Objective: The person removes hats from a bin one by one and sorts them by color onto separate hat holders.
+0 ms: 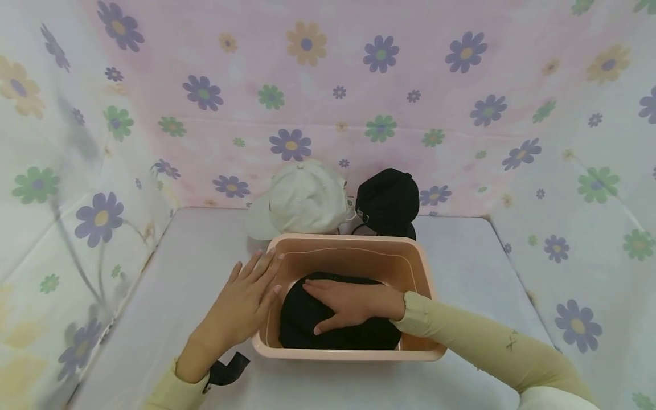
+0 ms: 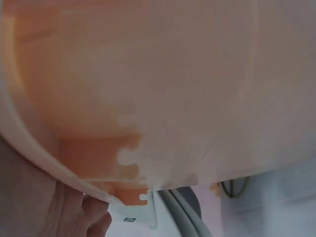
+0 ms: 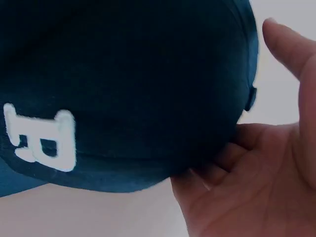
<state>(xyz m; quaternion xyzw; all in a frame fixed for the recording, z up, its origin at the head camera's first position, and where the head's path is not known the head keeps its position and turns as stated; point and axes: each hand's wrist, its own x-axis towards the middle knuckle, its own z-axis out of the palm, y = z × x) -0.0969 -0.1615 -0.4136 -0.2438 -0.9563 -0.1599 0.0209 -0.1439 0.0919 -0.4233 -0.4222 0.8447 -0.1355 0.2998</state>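
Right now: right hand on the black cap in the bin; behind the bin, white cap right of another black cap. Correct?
No. Head view: the white cap is left of the other black cap. Right hand on the black cap in the bin: correct.

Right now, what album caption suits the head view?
Right hand on dark cap in peach tub, left hand at rim, white cap and black cap behind.

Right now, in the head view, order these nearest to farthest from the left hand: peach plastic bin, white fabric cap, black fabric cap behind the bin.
1. Peach plastic bin, its left rim at the left hand.
2. White fabric cap, back left.
3. Black fabric cap, back right.
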